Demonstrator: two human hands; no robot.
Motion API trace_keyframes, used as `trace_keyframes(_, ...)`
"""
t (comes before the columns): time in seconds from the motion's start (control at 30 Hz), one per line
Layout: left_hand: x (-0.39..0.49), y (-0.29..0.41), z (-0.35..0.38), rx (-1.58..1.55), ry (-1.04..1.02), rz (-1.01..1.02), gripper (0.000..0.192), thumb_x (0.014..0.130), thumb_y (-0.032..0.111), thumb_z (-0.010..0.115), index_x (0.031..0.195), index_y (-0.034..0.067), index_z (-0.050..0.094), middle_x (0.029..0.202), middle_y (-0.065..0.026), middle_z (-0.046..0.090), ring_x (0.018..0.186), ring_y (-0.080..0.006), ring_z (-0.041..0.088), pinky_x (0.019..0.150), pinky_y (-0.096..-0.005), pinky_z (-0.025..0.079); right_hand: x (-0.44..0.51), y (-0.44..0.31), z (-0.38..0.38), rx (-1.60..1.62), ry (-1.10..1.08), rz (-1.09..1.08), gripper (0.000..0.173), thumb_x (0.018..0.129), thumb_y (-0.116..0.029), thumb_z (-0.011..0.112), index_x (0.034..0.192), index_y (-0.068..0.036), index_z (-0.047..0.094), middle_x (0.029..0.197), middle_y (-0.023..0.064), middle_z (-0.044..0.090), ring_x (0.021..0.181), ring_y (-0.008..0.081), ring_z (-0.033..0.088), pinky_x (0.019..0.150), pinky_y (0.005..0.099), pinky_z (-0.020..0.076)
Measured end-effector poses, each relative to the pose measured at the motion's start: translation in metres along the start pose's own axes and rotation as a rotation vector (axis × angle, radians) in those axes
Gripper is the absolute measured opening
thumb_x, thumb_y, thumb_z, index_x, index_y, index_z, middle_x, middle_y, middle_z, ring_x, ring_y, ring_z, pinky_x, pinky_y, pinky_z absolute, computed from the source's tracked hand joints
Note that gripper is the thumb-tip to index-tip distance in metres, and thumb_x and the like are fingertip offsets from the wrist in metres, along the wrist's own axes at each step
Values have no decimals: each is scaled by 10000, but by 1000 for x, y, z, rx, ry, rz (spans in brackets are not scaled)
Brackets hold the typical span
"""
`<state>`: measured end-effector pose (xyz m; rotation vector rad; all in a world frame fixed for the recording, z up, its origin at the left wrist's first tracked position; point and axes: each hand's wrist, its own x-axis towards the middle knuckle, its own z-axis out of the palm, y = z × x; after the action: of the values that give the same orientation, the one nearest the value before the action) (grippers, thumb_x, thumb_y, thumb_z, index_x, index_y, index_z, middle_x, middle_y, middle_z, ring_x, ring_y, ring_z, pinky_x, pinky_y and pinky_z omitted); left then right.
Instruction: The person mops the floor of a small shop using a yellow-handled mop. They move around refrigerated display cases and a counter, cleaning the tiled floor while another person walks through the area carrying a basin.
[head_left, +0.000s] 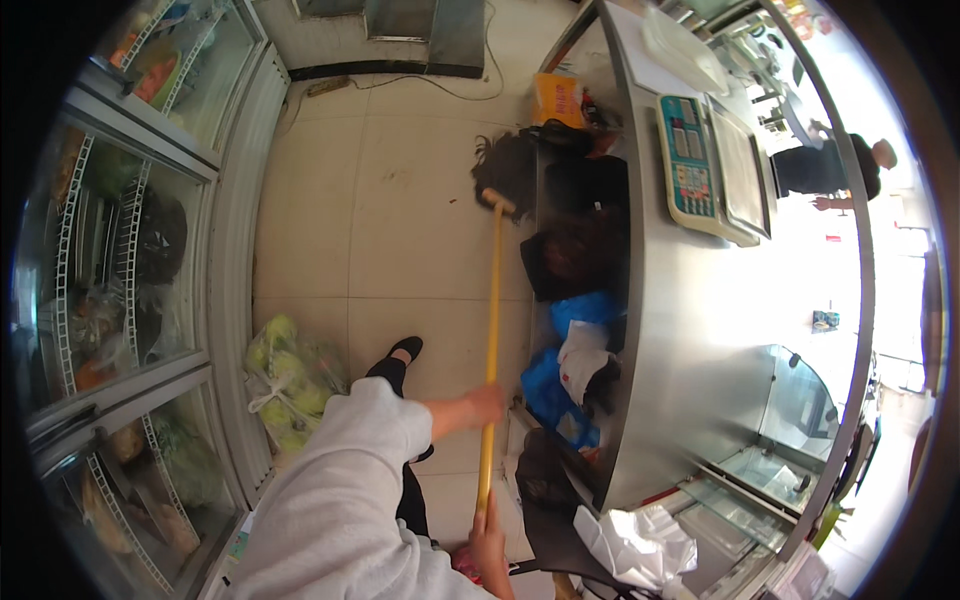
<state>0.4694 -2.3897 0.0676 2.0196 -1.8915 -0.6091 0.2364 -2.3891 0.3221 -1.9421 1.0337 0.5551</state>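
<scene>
A mop with a yellow handle (493, 315) runs forward across the tiled floor. Its dark, stringy head (501, 165) lies against the lower edge of the open space under a steel counter. My left hand (484, 406), slightly blurred, grips the handle partway along. Nearer to me, my right hand (488, 536) is wrapped around the handle's rear end. Black bags (574, 255) sit on the under-counter shelf beside the mop head. Blue plastic bags (555, 386) lie on that shelf, to the right of my left hand.
Glass-doored refrigerators (142, 247) line the left side. A clear bag of green produce (292, 382) rests on the floor beside them. The steel counter (675, 330) carries a weighing scale (712, 165). A cable (450, 91) crosses the far floor. Beyond the counter stands a person (825, 166).
</scene>
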Motion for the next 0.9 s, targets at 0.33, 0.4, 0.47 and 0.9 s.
trace_keyframes(0.33, -76, 316, 6, -426, -165, 382, 102, 776, 208, 696, 698, 145, 677, 693, -70, 695, 735, -300, 720, 657, -454, 536, -144, 51, -113, -315, -168, 260, 594, 1028, -221, 529, 1582, -187, 318, 958, 291, 680, 823, 427, 696, 702, 476, 535)
trace_keyframes(0.4, -71, 309, -10, -454, -76, 323, 91, 771, 202, 690, 702, 145, 676, 687, -69, 689, 750, -305, 721, 654, -458, 541, -147, 45, -127, -364, -192, 252, 597, 1025, -222, 533, 1582, -195, 319, 936, 290, 680, 811, 432, 695, 695, 479, 535)
trace_keyframes(0.47, -63, 275, -21, -393, -39, 257, 47, 762, 173, 678, 737, 141, 703, 697, -79, 692, 785, -319, 722, 662, -473, 554, -148, 33, -132, -403, -217, 235, 600, 1022, -223, 538, 1582, -202, 321, 914, 289, 681, 799, 437, 694, 688, 483, 535)
trace_keyframes(0.9, -70, -152, -77, -4, 328, -315, 84, 755, 122, 695, 823, 160, 725, 963, -82, 660, 1070, -305, 576, 930, -434, 492, 88, -144, 4, -420, -14, -229, 656, 1028, -280, 535, 1600, -312, 214, 805, 324, 657, 747, 520, 649, 639, 562, 507)
